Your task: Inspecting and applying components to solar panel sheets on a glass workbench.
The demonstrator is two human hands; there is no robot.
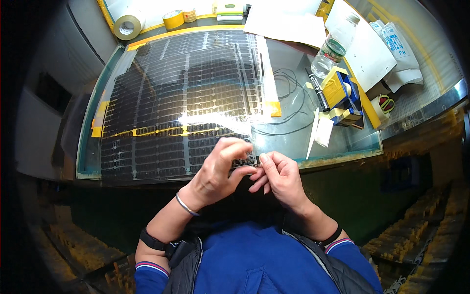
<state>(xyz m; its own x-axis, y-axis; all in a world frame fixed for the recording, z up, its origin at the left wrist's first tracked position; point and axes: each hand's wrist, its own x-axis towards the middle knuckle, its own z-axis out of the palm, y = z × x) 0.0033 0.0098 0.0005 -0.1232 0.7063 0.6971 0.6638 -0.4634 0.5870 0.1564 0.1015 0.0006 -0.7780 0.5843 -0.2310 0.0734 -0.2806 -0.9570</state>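
Note:
Over the near edge of the glass-topped table, my two hands meet around a small dark strip [246,161] with a fine printed pattern. The thumb and forefinger of my right hand [285,180] pinch its right end, the other fingers curling below. My left hand [215,169] is curled about the left part, its thumb along the lower edge and its forefinger bent above; its other fingertips are hidden. Behind and to the left lies a large dark film sheet [161,105] with rows of small rectangles. Bright light glares off it near its right side.
Rolls of tape [128,27] stand along the back. On the right are a clear jar [329,56], a black marker [318,90], a blue and yellow tape dispenser [345,98], a white stick [312,134], thin black wire [289,130] and green-handled scissors [387,104].

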